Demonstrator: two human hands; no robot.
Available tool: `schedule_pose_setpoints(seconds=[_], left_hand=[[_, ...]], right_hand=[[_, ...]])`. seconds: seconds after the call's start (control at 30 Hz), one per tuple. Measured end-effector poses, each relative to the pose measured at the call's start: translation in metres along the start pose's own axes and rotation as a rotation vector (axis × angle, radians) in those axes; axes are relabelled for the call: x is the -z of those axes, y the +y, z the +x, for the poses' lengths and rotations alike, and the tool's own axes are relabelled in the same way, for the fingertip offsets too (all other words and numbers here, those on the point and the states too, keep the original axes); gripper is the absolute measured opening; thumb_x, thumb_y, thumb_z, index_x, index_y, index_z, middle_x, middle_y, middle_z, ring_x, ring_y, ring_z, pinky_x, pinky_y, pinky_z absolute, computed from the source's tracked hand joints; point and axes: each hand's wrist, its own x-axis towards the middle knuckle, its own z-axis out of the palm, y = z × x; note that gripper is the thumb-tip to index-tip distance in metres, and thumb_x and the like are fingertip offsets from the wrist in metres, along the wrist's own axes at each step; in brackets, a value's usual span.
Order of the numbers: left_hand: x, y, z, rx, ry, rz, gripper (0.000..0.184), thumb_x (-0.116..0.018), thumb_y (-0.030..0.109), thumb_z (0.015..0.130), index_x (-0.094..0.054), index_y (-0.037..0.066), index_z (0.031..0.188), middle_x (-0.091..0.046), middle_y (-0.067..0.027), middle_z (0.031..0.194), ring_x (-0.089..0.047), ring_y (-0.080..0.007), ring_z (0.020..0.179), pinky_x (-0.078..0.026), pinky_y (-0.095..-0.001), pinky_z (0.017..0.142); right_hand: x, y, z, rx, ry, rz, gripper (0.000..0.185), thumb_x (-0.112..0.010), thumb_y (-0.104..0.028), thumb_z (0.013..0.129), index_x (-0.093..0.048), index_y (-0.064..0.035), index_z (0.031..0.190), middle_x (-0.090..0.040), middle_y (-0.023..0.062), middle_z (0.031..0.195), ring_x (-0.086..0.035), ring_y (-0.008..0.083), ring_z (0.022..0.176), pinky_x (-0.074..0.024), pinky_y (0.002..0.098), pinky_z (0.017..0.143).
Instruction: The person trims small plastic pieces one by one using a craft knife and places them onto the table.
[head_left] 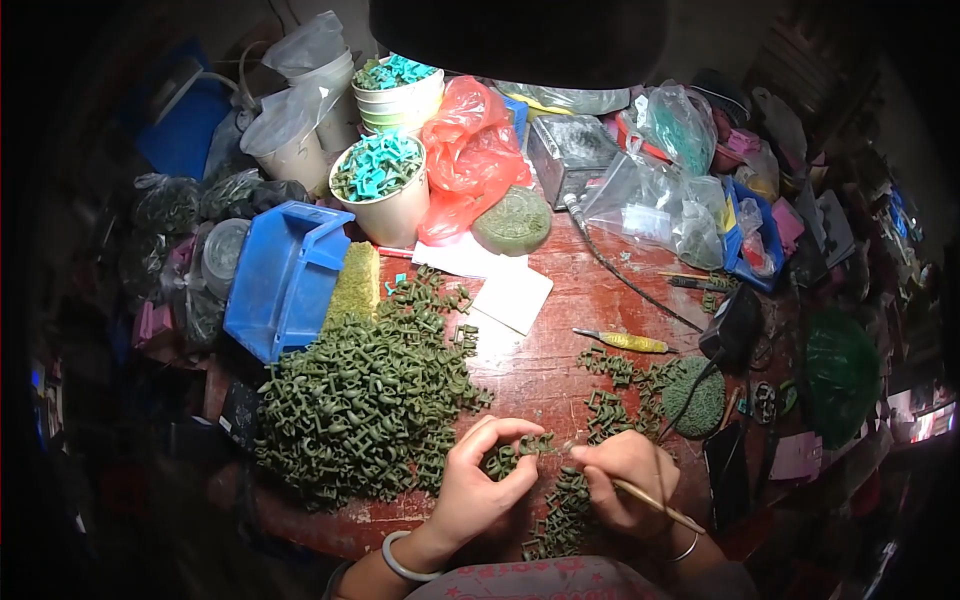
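My left hand (474, 478) is curled around small dark green pieces (505, 460), one pinched out at the fingertips. In my right hand (628, 470) is a thin tool with a wooden handle (672, 512), gripped like a pen. The tool's working end points toward the pinched piece; its exact tip is too small to make out. To the left of my left hand lies a large heap of similar green pieces (360, 410). A smaller group of green pieces (562, 515) lies on the table below and between my hands.
On the red table (560, 300) lie a yellow-handled tool (625, 342), a white square card (512, 299) and a round green pad (694, 398). A blue bin (285, 280) stands left. Behind are a tub of turquoise pieces (385, 215), a red plastic bag (470, 150) and a metal box (572, 155).
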Motion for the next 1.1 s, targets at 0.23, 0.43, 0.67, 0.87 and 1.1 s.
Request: schedule_pose_setpoints(seconds=[0.23,0.43,0.67,0.87,1.1], left_hand=[[0.0012,-0.0003,-0.0004,0.066,-0.022,-0.058,0.026,-0.069,-0.002,0.084,-0.069,0.001,0.110,-0.068,-0.0036,0.103,-0.059,-0.0112,0.094,-0.047,-0.0270,0.088],[0.0011,-0.0007,-0.0008,0.200,-0.038,-0.233,0.023,-0.068,0.000,0.088,-0.069,0.000,0.111,-0.068,-0.0043,0.107,-0.062,-0.0111,0.101,-0.048,-0.0275,0.093],[0.0005,-0.0035,-0.0009,0.119,-0.021,-0.122,0.024,-0.069,0.000,0.087,-0.069,0.000,0.111,-0.068,-0.0036,0.106,-0.060,-0.0106,0.099,-0.047,-0.0271,0.093],[-0.0005,-0.0010,-0.0010,0.134,-0.017,-0.130,0.026,-0.069,-0.001,0.084,-0.070,0.001,0.110,-0.068,-0.0030,0.104,-0.058,-0.0103,0.095,-0.047,-0.0266,0.090],[-0.0013,-0.0049,0.0018,-0.033,0.056,0.017,0.026,-0.069,-0.001,0.079,-0.072,0.004,0.104,-0.063,-0.0032,0.089,-0.058,-0.0135,0.081,-0.048,-0.0266,0.080]], right_hand=[[-0.0025,0.0035,-0.0031,0.057,0.009,-0.090,0.026,-0.073,0.002,0.083,-0.069,0.0016,0.109,-0.063,0.0095,0.078,-0.061,0.0250,0.062,-0.0500,0.0342,0.057],[-0.0055,-0.0018,-0.0028,0.090,-0.006,-0.153,0.027,-0.074,0.003,0.082,-0.070,0.0014,0.108,-0.064,0.0092,0.079,-0.063,0.0249,0.066,-0.0517,0.0342,0.059],[-0.0075,0.0020,-0.0045,0.079,-0.031,-0.067,0.026,-0.074,0.003,0.083,-0.069,0.0027,0.108,-0.064,0.0101,0.079,-0.063,0.0249,0.065,-0.0517,0.0340,0.058],[-0.0024,-0.0016,-0.0017,-0.013,0.003,-0.030,0.021,-0.070,0.004,0.084,-0.070,0.0030,0.105,-0.067,0.0116,0.079,-0.064,0.0256,0.064,-0.0512,0.0337,0.059],[-0.0042,-0.0025,-0.0013,0.005,0.006,-0.070,0.021,-0.070,0.005,0.083,-0.070,0.0028,0.105,-0.067,0.0123,0.080,-0.064,0.0259,0.064,-0.0516,0.0353,0.060]])
